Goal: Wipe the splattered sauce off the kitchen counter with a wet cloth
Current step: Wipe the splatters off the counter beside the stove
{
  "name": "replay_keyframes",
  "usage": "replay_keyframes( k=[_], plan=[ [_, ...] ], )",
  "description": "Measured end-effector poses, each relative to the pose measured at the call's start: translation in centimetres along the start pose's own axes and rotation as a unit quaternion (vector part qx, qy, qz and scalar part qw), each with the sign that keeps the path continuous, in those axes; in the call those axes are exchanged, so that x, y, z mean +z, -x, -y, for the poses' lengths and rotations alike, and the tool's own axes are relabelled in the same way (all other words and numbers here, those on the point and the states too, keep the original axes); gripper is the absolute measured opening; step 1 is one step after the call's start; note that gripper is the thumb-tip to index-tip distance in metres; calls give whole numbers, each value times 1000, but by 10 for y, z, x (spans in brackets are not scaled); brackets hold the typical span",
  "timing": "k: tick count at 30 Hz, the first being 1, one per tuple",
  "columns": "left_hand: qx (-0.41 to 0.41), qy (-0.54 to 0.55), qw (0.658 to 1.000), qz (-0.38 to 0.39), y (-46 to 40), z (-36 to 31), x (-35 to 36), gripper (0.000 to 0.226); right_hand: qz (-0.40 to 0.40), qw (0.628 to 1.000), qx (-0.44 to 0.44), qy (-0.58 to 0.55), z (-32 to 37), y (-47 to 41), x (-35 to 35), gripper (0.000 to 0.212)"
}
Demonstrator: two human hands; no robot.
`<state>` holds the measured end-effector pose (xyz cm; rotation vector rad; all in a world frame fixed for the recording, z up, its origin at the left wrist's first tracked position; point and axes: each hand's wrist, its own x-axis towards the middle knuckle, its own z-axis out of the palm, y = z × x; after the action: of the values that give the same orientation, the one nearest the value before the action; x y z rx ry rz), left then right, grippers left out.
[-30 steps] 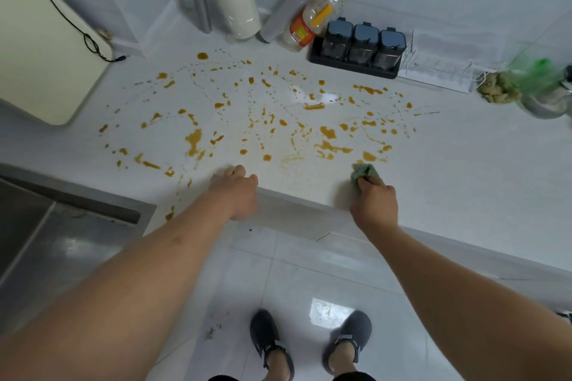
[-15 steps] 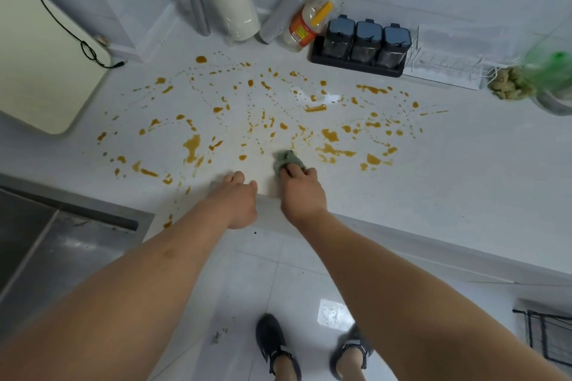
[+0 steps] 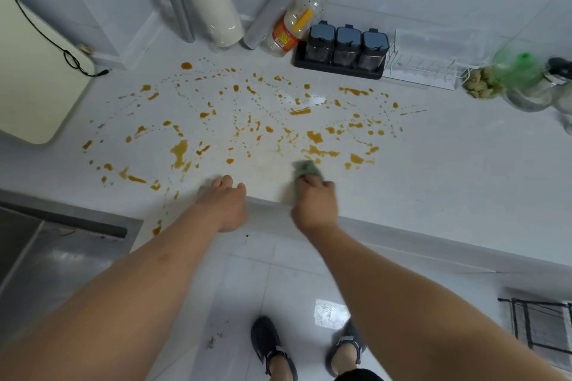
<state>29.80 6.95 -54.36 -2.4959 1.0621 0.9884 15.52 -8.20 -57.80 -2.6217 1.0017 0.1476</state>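
Orange sauce [image 3: 179, 150] spatters across white counter [image 3: 448, 164]. Right hand [image 3: 314, 202] clenched around green cloth [image 3: 306, 169], pressing it on counter near front edge, just beside a sauce streak. Left hand [image 3: 224, 206] rests on counter edge, fingers loosely curled, holding nothing.

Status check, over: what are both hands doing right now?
Right hand grips green cloth at near counter edge. Left hand rests on edge. Sauce splatter mostly unwiped. Nothing blocking.
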Motion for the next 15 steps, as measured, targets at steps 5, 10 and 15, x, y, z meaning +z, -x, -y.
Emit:
replay_keyframes(
  k=[5, 10, 15],
  plan=[
    [-23, 4, 1000, 17, 6, -9, -5, 78, 38, 991, -129, 16, 43, 9, 13, 54],
    [-69, 30, 997, 21, 7, -37, -14, 76, 15, 998, -48, 40, -65, 19, -15, 61],
    [-115, 100, 988, 9, -13, -68, -9, 95, -4, 989, 144, 18, -185, 23, -58, 53]
  ],
)
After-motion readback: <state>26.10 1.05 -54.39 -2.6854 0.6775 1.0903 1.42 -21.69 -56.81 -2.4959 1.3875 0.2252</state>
